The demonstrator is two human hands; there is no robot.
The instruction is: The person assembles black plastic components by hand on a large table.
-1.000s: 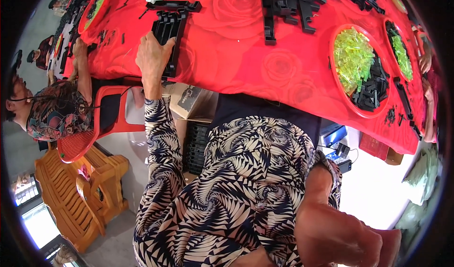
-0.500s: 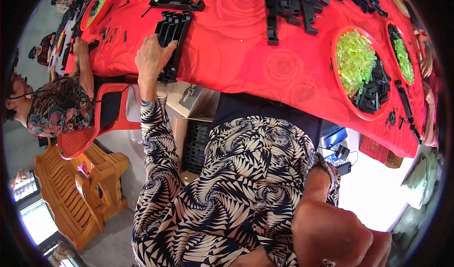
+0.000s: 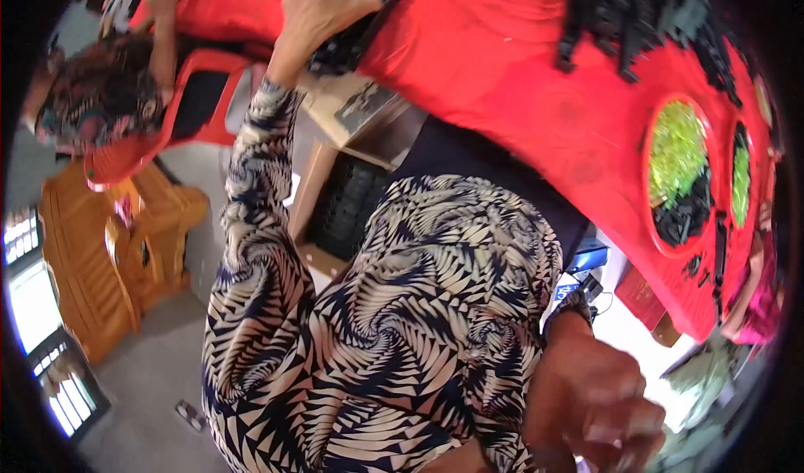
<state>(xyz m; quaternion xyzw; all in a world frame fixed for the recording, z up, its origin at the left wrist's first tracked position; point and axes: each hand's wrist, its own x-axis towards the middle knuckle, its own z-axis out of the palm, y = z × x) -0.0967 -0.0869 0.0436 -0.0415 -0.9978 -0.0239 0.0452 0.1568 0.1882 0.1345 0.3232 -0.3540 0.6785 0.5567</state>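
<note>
My left hand (image 3: 322, 11) reaches up to the table's near edge and rests on a row of long black plastic strips (image 3: 366, 28). Its thumb stretches across them, while the fingers run to the picture's upper edge and are partly hidden. The hand appears to grip the row from its left side. My right hand (image 3: 596, 402) is raised close in front of me at the lower right, away from the table. Its fingers are curled in, blurred by motion, and whatever they may hold is hidden.
A red cloth (image 3: 502, 79) covers the table. More black plastic parts (image 3: 624, 21) lie at its far side. A red basket (image 3: 706, 130) holds yellow-green and black pieces. Below the edge stands a cardboard box (image 3: 314, 159) with black parts. Another person (image 3: 100, 96) sits left by a red chair (image 3: 222, 96).
My view has swung, so table and baskets sit farther right and the strips higher. My left hand stays on the strips. My right hand stays raised, turned, with its curled fingers showing more.
</note>
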